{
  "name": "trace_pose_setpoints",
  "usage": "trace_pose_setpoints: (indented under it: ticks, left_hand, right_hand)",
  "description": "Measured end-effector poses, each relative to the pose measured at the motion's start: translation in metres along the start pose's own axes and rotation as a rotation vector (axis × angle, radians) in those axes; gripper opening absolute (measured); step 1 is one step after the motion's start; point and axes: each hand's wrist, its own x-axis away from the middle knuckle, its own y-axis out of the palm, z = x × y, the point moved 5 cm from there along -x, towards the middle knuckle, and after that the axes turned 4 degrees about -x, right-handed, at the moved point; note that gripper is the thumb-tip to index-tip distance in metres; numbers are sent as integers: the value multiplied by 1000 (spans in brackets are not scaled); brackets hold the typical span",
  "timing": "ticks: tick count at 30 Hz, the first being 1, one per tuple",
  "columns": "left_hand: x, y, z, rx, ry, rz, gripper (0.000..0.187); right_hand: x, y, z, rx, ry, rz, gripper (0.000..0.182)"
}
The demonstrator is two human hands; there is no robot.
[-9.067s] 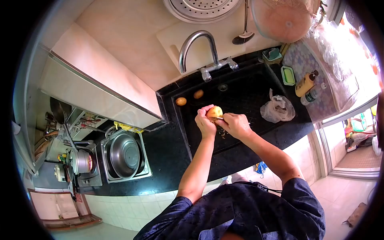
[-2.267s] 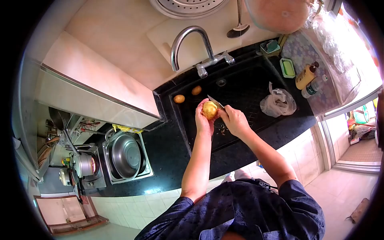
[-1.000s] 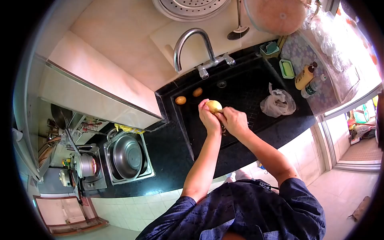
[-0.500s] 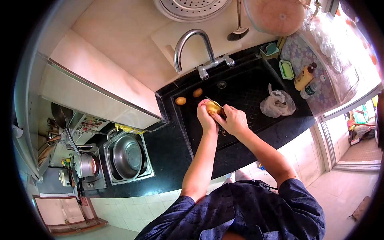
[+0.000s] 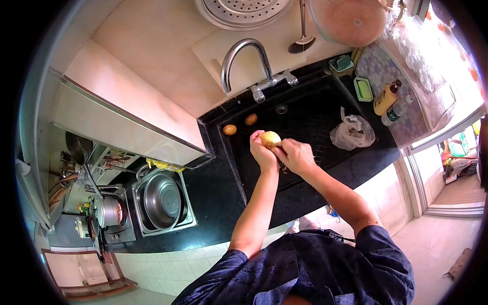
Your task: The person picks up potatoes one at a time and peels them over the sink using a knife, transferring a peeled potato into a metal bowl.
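Potato (image 5: 270, 138) now higher in left-hand fingers (image 5: 257, 147); right-hand fingers (image 5: 291, 151) closed, blade hidden.

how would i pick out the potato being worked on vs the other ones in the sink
Find the curved metal tap over the black sink. Just below it, above the basin, two hands meet: the left hand cups a potato and the right hand presses against it. It is pale yellow and held up, while the two brown potatoes lie in the sink's far left corner.
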Motion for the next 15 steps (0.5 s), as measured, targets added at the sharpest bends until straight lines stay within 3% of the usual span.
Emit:
trace_pose_setpoints:
  ticks: [2,6,9,11,15]
  left_hand:
    - [5,7,24,-100,83,-43,29]
    - [2,5,13,-29,17,-23,32]
    - [6,4,23,-141,118,-84,36]
    - [5,6,33,-80,35,-151,34]
    - [7,7,34,-1,-59,-196,30]
  right_hand:
    - [-3,-4,-1,59,68,13,39]
    - [9,14,2,-57,-5,-13,39]
    - [-1,2,4,-70,-74,25,39]
    - [-8,-12,9,1,129,2,46]
    - [-8,-9,11,-71,183,-64,47]
